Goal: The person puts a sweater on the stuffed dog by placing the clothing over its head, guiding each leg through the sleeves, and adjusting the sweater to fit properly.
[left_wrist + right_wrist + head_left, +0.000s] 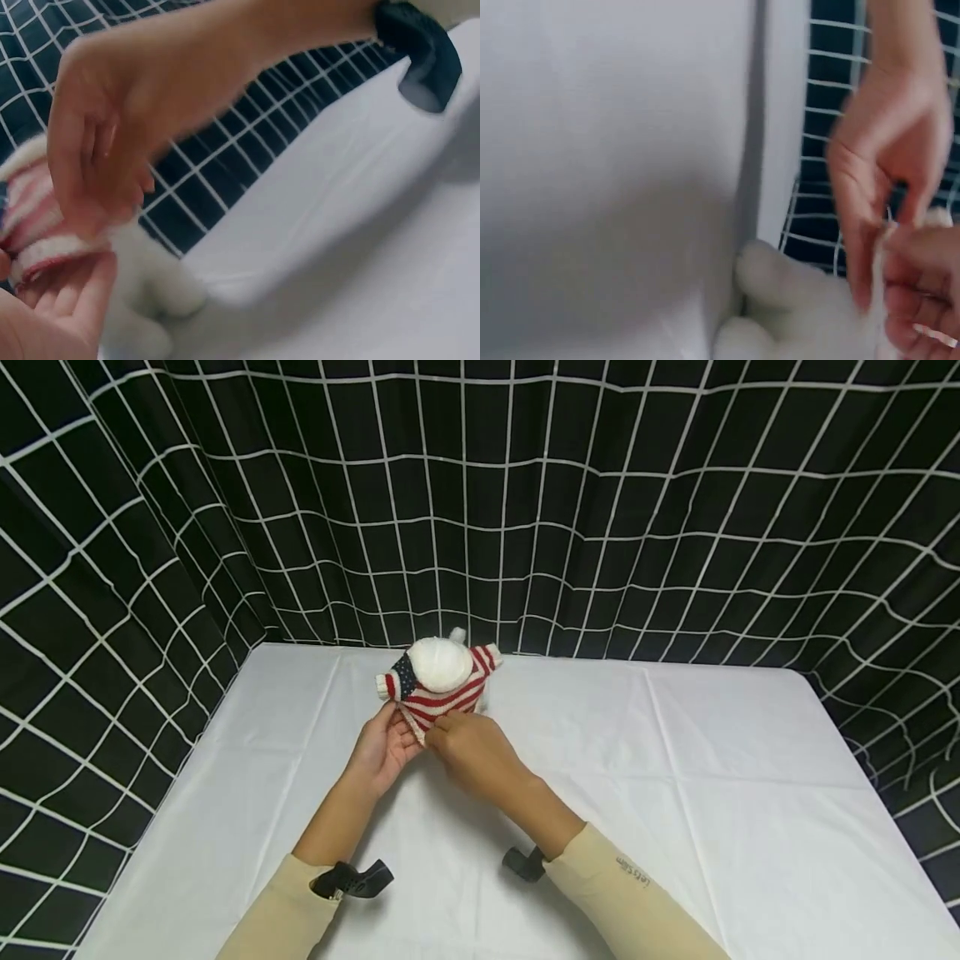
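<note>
A white plush toy [441, 665] sits near the table's far edge, dressed in a knitted sweater [448, 700] with red and white stripes and a dark blue starred shoulder. My left hand [381, 750] holds the sweater's lower edge at the left side, thumb above and fingers beneath the hem. From the right, my right hand [480, 752] pinches the front of the same hem with curled fingers. The toy's stubby white legs [161, 289] stick out below the sweater in the left wrist view. In the right wrist view, both hands meet at the pale knitted hem [879, 300].
A white cloth with fold creases covers the table [600, 760]. Black curtains with a white grid [525, 510] hang behind it and at both sides. Each wrist wears a black camera mount [352, 880] over a beige sleeve [630, 889].
</note>
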A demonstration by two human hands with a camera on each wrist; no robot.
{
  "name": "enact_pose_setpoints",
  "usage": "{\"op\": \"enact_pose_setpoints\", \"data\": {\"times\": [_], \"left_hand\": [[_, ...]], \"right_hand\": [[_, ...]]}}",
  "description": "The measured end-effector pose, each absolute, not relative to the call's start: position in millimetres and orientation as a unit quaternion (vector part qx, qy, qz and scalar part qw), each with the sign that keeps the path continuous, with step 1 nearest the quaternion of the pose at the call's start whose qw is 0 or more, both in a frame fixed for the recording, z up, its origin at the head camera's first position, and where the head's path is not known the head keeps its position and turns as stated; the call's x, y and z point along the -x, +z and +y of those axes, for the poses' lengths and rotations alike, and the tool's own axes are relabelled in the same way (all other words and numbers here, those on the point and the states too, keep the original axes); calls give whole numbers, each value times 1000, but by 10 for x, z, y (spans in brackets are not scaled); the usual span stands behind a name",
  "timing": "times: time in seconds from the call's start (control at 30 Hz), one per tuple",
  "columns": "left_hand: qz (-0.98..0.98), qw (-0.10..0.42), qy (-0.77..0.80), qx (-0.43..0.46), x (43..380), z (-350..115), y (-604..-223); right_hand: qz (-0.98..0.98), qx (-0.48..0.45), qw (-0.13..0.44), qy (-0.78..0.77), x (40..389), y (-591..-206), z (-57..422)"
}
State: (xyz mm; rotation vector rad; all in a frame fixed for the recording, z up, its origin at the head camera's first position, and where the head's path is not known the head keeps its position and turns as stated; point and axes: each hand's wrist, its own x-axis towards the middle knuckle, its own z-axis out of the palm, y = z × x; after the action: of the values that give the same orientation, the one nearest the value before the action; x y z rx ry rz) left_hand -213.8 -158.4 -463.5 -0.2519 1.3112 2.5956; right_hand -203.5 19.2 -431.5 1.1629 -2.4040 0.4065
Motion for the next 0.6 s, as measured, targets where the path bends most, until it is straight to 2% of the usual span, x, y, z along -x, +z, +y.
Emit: {"op": "enact_pose_setpoints", "data": {"times": [0.1,0.2,0.27,0.33,0.43,0.5,0.6], "left_hand": [[456,60,881,109,2169,-1629,-4644],[449,12,885,125,2206,-1654,-4633],[441,1,888,126,2225,-1660,-4621],[432,4,893,125,2243,-1659,-4606],[424,21,897,121,2267,-1649,-4589],[420,27,899,121,2278,-1640,-4582],[400,35,907,124,2284,-1636,-4597]], "right_hand": [[-858,-347,232,298,2113,-4318,263],[-841,-208,227,445,2240,-4334,356],[-818,-116,167,537,2326,-4325,409],[-784,-52,76,613,2413,-4316,448],[-736,-12,-37,676,2505,-4298,478],[-726,-9,-60,685,2543,-4303,484],[-746,-6,-40,665,2560,-4340,486]]}}
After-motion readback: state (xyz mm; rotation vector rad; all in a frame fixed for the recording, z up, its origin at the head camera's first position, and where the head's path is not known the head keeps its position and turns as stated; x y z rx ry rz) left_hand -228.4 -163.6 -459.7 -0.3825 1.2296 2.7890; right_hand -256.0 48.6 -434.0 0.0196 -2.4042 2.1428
